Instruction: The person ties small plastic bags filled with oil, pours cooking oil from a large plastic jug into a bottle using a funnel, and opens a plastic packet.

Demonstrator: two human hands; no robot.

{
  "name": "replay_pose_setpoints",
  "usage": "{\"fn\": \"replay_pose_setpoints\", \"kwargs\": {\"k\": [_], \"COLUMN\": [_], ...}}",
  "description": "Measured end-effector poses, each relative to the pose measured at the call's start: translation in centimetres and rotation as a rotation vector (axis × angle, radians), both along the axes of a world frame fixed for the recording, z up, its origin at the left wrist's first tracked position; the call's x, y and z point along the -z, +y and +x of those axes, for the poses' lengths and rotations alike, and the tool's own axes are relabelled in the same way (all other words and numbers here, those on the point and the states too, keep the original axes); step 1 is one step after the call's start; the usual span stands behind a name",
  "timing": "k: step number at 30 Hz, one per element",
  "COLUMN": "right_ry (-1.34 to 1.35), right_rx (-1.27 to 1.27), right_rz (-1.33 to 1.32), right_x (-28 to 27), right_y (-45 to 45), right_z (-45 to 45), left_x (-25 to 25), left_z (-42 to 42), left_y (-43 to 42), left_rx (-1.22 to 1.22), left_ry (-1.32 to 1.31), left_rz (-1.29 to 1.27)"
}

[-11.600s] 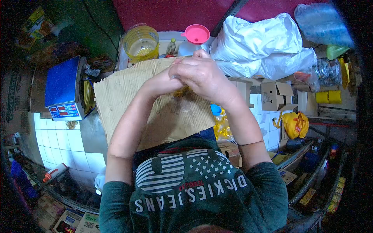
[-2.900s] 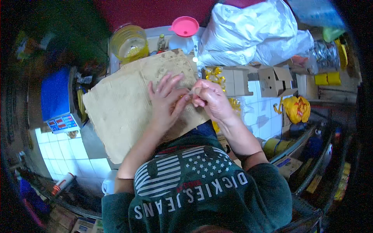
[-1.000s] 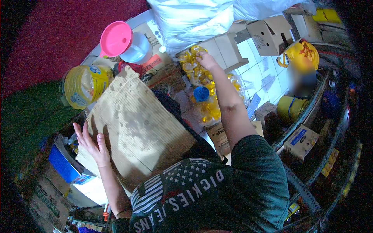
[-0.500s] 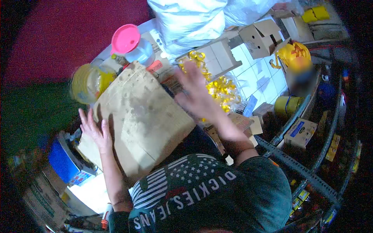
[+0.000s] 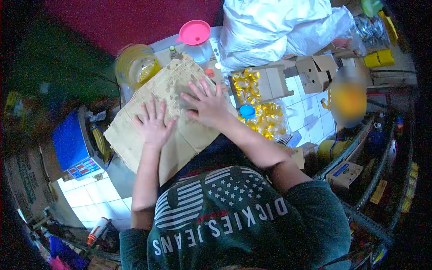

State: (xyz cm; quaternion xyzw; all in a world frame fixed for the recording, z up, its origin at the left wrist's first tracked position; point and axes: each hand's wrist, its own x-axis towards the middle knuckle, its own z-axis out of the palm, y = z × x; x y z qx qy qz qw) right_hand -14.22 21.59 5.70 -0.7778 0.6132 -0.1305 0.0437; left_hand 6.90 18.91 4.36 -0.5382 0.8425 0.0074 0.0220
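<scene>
A worn, stained cardboard sheet (image 5: 177, 150) lies in front of me, tilted across the work surface. My left hand (image 5: 154, 123) rests flat on its middle with fingers spread. To the right, near the far edge, my right hand (image 5: 208, 103) also lies on the cardboard, fingers apart and holding nothing. Just beyond my right hand sits a small round blue piece (image 5: 247, 111), beside clear plastic packets with yellow contents (image 5: 270, 121). More yellow-and-clear pieces (image 5: 245, 85) fill one side of a shallow cardboard tray (image 5: 274, 85).
A pink funnel (image 5: 195, 32) tops a clear container behind the cardboard, near a yellowish round tub (image 5: 132, 65). White sacks (image 5: 274, 31) stand at the back. A blue-topped scale (image 5: 72, 139) is left; metal shelving (image 5: 366, 222) is right. A blurred yellow shape (image 5: 348, 96) appears far right.
My left hand has moved from the cardboard's left edge onto its middle. My right hand has come back from near the packets onto the cardboard. The blue piece now shows. The view has shifted.
</scene>
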Motion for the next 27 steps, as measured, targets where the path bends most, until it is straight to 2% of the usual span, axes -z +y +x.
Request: {"fn": "replay_pose_setpoints", "kwargs": {"k": [3, 6, 8, 11, 13, 16, 18, 22, 27], "right_ry": [0.009, -0.052, -0.019, -0.052, -0.08, -0.075, -0.043, -0.05, -0.146], "right_rx": [0.119, 0.285, 0.269, 0.19, 0.11, -0.005, -0.053, 0.044, 0.029], "right_rz": [-0.013, 0.13, 0.056, -0.027, -0.053, -0.048, -0.038, 0.033, -0.004], "right_x": [0.0, 0.4, 1.0, 1.0, 0.6, 0.4, 0.5, -1.0, -0.2], "right_y": [-1.9, -4.9, -4.7, -3.5, -1.9, 1.8, 4.6, 6.4, 6.0], "right_z": [0.4, 0.1, 0.1, -0.2, -0.5, -0.8, -1.0, -1.4, -2.9], "left_x": [-1.6, -2.6, -2.7, -2.5, -0.7, 0.6, 1.3, 3.8, 1.1], "left_z": [-0.6, 0.2, 0.9, 3.7, 6.4, 8.1, 8.0, 6.1, -0.1], "left_y": [4.0, 7.5, 8.8, 7.8, 5.7, 2.0, -0.8, -3.9, 0.1], "left_rx": [0.016, 0.016, -0.035, -0.323, -0.466, -0.501, -0.495, -0.397, -0.104], "left_ry": [0.025, 0.063, 0.047, 0.048, 0.11, 0.191, 0.178, 0.118, 0.013], "left_rz": [0.101, 0.196, 0.237, 0.17, 0.106, 0.065, 0.044, -0.086, -0.066]}}
